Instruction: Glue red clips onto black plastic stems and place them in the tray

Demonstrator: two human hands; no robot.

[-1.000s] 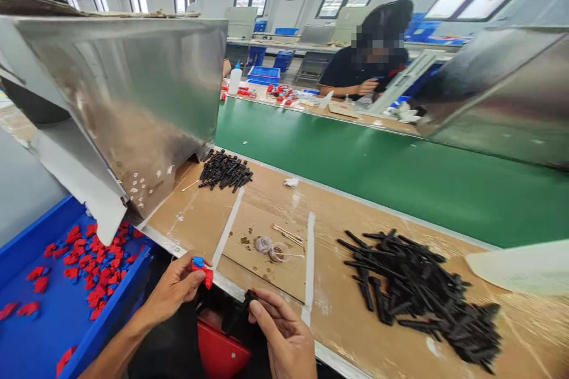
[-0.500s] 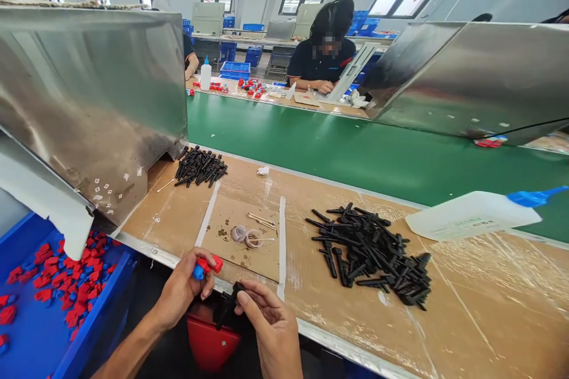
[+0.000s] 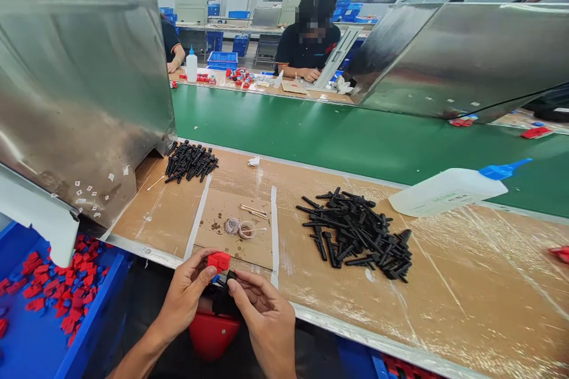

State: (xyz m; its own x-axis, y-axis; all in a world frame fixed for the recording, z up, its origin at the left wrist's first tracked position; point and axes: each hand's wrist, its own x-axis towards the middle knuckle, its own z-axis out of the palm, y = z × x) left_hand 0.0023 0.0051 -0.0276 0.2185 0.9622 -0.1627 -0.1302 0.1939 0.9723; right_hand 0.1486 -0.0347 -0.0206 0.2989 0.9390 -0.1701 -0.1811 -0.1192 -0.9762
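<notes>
My left hand (image 3: 189, 293) is closed on a red and blue piece (image 3: 219, 261), its red block facing up between thumb and fingers. Close beside it, my right hand (image 3: 269, 314) pinches a black part (image 3: 230, 283). The two pieces are near each other over the table's front edge; whether they touch is hard to tell. Beyond the hands, a cardboard sheet (image 3: 213, 207) bears two small round dishes (image 3: 239, 227) and cotton swabs (image 3: 253, 211). Black parts form a large pile (image 3: 355, 234) to the right and a smaller pile (image 3: 191, 161) at the back left.
A blue bin (image 3: 95, 314) of red and blue pieces stands at the left below a metal panel (image 3: 80, 100). A white bottle (image 3: 448, 191) lies at the right. Behind the table runs a green belt (image 3: 267, 130), with a person (image 3: 306, 47) working across it.
My hands have come closer together, and the red and blue piece is turned so its red block shows on top. The view has shifted, moving the bench slightly left and up.
</notes>
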